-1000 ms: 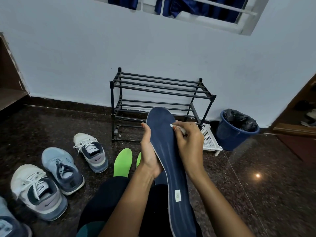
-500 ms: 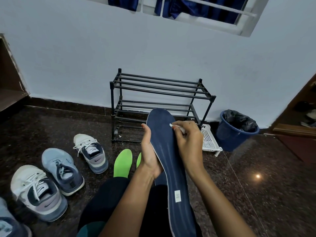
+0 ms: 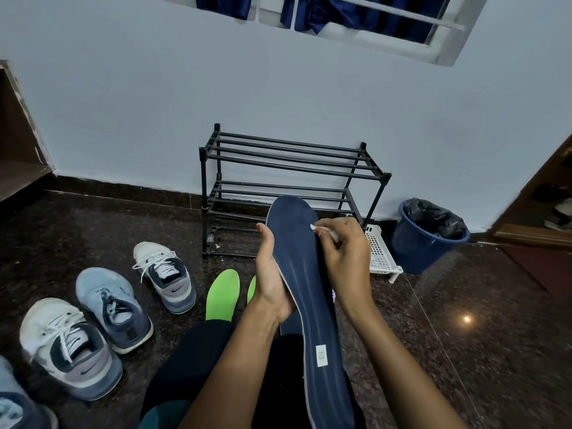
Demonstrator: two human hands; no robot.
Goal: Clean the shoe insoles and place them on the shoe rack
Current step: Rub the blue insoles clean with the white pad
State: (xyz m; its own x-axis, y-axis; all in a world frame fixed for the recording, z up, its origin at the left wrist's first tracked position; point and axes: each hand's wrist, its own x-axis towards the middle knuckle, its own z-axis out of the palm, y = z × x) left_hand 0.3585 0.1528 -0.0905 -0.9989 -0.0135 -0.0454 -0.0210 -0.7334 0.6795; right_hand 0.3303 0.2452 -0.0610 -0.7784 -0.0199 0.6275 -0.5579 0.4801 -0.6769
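On the polished, speckled dark stone floor a black shoe rack of round tubes stands against the pale wall, with a round blue plastic bucket at its right and laced mesh sneakers at its left. In front of the rack, above the person's lap, the left hand grips with curled fingers the left edge of a long navy insole, smooth and faintly ribbed, while flat lime-green insoles lie on the floor beside it. The right hand pinches a thin white cotton swab, its soft tip touching the insole near the toe.
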